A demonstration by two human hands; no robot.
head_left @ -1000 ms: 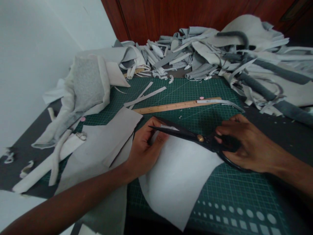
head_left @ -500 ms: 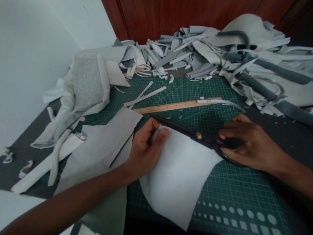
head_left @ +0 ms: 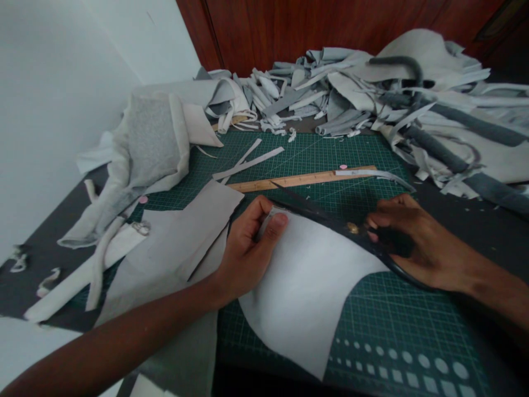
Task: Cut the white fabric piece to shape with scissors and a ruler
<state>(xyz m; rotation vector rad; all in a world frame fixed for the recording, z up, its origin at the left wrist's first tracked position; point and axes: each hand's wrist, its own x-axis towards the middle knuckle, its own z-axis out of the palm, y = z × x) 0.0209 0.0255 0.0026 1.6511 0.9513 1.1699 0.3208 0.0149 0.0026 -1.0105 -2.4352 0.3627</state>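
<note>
hands (head_left: 250,251) (head_left: 421,242) partly hide sheet (head_left: 306,281), scissors (head_left: 352,229); blades (head_left: 320,214) blurred

Holds the left forearm (head_left: 136,336) bare and slanting up from the lower left, with the left hand (head_left: 246,248) near centre, pinching between thumb and bent index finger. Holds the right forearm (head_left: 502,292) bare too, slanting in from the right edge, gripping with the right hand (head_left: 425,242), thumb below curled fingers.
</note>
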